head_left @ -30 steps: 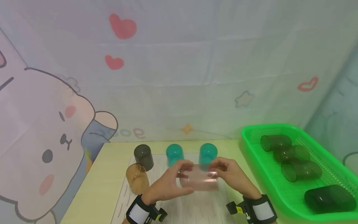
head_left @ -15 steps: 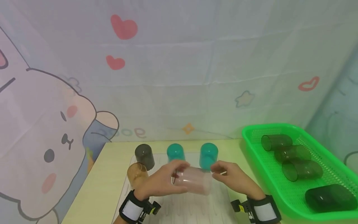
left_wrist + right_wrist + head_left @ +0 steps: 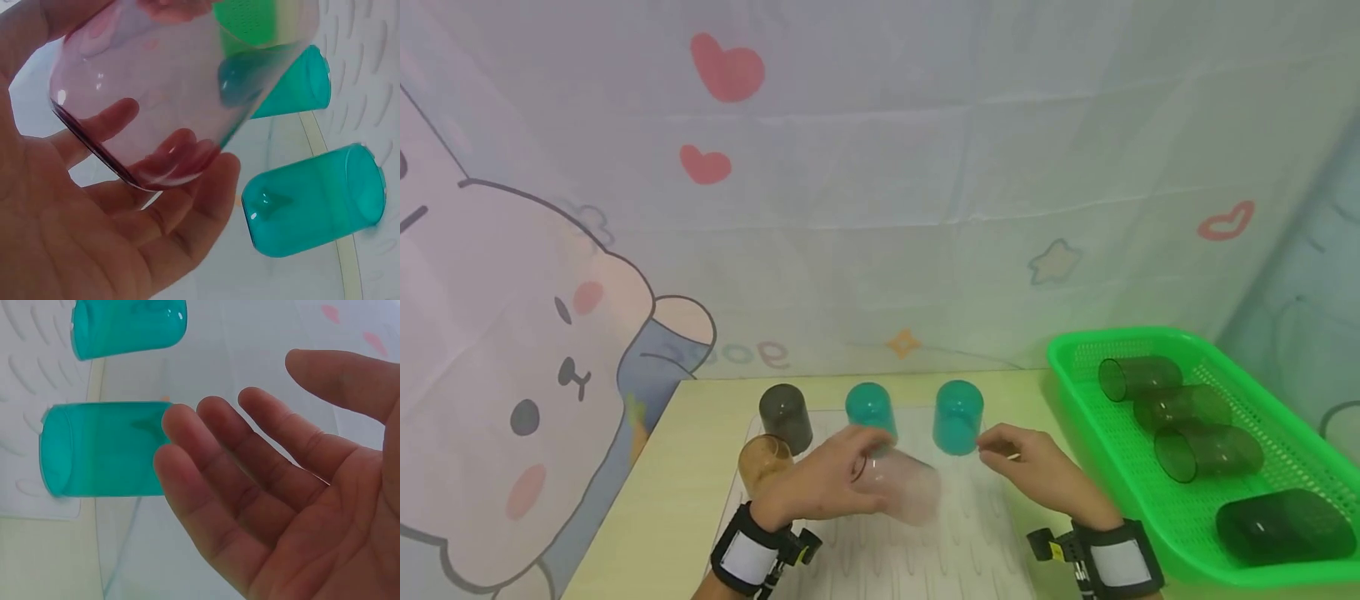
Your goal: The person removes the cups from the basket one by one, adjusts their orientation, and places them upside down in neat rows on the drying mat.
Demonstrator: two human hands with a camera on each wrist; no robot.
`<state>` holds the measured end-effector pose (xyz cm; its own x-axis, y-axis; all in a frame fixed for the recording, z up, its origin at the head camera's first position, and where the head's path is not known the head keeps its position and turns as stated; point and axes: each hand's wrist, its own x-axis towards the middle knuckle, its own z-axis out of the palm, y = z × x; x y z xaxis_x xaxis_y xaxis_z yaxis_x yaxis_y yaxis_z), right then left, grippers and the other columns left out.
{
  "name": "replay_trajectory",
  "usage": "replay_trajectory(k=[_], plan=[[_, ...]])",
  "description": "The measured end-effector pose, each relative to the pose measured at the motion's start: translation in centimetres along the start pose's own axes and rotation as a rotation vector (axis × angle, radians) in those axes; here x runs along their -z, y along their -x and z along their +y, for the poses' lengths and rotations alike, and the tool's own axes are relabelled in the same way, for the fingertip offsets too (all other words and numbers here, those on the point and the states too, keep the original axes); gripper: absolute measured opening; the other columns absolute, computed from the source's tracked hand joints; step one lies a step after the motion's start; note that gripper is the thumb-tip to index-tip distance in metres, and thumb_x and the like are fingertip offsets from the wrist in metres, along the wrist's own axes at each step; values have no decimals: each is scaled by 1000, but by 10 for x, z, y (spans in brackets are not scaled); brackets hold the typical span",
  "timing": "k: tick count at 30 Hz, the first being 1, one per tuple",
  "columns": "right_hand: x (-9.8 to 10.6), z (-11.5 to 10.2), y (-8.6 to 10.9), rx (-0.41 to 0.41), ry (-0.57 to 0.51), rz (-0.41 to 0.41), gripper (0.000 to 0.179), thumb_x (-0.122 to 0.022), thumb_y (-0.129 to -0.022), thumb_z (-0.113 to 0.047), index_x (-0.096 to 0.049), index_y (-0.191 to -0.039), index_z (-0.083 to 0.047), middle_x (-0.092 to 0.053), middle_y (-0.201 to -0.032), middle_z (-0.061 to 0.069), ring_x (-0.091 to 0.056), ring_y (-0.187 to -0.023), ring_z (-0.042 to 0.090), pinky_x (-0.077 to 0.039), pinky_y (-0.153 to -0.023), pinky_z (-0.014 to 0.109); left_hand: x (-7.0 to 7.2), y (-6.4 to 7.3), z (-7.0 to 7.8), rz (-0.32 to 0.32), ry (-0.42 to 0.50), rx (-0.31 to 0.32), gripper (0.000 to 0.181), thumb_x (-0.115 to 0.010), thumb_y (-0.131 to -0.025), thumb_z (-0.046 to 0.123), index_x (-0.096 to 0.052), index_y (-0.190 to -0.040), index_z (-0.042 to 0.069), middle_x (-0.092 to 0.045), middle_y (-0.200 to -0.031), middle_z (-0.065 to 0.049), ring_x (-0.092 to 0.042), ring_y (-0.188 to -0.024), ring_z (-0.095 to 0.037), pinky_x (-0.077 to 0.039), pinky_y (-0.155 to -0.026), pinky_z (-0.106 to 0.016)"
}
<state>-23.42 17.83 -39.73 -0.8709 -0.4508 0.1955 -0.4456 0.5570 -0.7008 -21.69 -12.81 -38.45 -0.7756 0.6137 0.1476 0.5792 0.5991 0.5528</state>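
Observation:
My left hand (image 3: 827,475) grips a clear pink tumbler (image 3: 910,487) around its base end, the cup tilted on its side over a white ridged mat (image 3: 955,550). In the left wrist view the thumb and fingers curl around the base of the pink tumbler (image 3: 156,119), its mouth pointing away from the palm. My right hand (image 3: 1037,467) holds nothing; its fingers are loosely bent beside the right-hand teal tumbler (image 3: 958,417). Mouth down on the mat stand another teal tumbler (image 3: 869,407), a dark grey tumbler (image 3: 786,417) and an amber tumbler (image 3: 762,462), partly hidden by the left hand.
A green plastic basket (image 3: 1120,492) at the right holds several dark see-through tumblers (image 3: 1210,450) lying on their sides. The pale yellow table (image 3: 647,500) extends around the mat. Behind it hangs a printed cloth (image 3: 880,208).
The right hand has let go of the pink tumbler and drawn off to the right. The left hand has carried the tumbler left, its mouth end tipping downward.

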Motion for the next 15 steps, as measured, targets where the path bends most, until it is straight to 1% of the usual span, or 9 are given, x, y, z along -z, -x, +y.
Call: replay_trajectory(k=[2, 6, 11, 15], plan=[[0, 1, 0, -5, 3, 7, 19, -58, -96, -21, -64, -108, -7, -65, -102, 1, -61, -96, 23, -50, -79, 36, 0, 0, -1, -6, -39, 29, 60, -72, -80, 31, -48, -132, 12, -49, -123, -5, -48, -109, -16, -44, -90, -30], [1, 4, 0, -10, 3, 14, 20, -58, -96, -21, -64, -108, -7, -65, -102, 2, -61, -95, 23, -50, -79, 36, 0, 0, -3, -14, -94, 85, 59, -71, -78, 33, -49, -131, 17, -48, -121, -6, -48, -107, -20, -46, -82, -32], [6, 6, 1, -13, 31, 21, 20, -58, -96, -20, -63, -109, -5, -65, -103, 4, -61, -94, 24, -50, -78, 37, -1, -3, -5, -13, -147, 121, 58, -73, -77, 33, -51, -128, 17, -48, -121, -9, -47, -108, -26, -47, -76, -34], [9, 6, 4, -60, 74, 28, 22, -58, -95, -17, -62, -110, -2, -64, -107, 9, -61, -96, 28, -50, -79, 39, -3, -7, -7, -10, -198, 131, 56, -73, -77, 32, -52, -127, 18, -48, -119, -10, -46, -106, -27, -47, -76, -36]])
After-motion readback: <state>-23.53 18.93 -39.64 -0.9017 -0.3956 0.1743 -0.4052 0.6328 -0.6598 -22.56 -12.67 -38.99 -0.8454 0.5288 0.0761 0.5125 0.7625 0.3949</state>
